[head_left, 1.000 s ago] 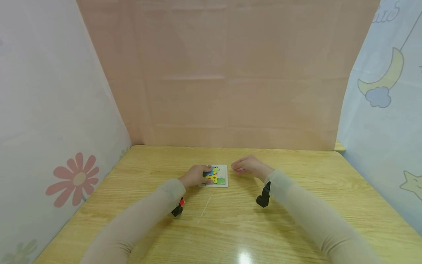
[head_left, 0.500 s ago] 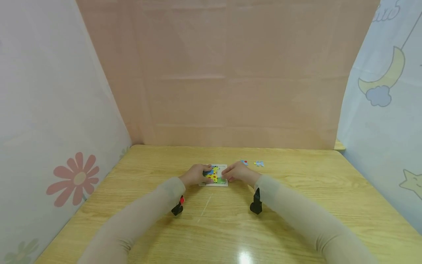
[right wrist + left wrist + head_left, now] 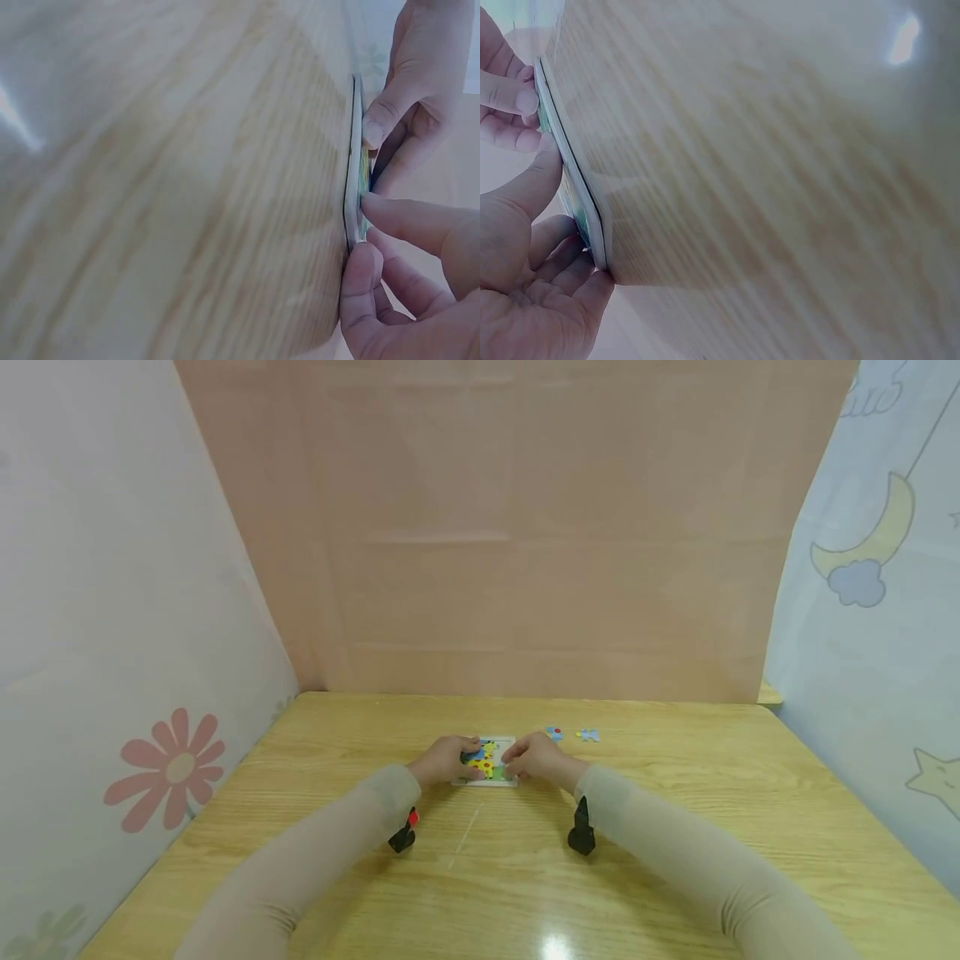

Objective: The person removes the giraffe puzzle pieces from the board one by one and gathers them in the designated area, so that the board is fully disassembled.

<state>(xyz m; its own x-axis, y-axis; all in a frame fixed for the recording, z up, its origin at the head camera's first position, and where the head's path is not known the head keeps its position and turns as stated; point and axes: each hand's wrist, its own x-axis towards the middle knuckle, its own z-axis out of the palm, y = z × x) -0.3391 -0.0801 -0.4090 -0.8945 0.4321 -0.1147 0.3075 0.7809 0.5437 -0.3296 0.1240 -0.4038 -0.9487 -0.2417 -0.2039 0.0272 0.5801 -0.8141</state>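
Note:
A small jigsaw puzzle board (image 3: 495,782) with a white frame and a yellow giraffe picture lies on the table. My left hand (image 3: 444,760) grips its left side. In the left wrist view the left thumb (image 3: 536,180) lies on the picture, and the other fingers curl at the board's edge. My right hand (image 3: 538,758) is at the board's right side, thumb and fingers pinching a puzzle piece that they mostly hide. In the right wrist view the right thumb (image 3: 397,214) bends down close over the green part of the picture.
Two loose blue puzzle pieces, one with a red spot (image 3: 554,732) and one with a yellow tip (image 3: 588,736), lie beyond my right hand. The wooden table (image 3: 487,877) meets a tan backdrop (image 3: 517,568), with patterned sheets on both sides.
My right hand has moved left and toward me onto the board's right side, uncovering the two loose blue pieces. My left hand has stayed on the board.

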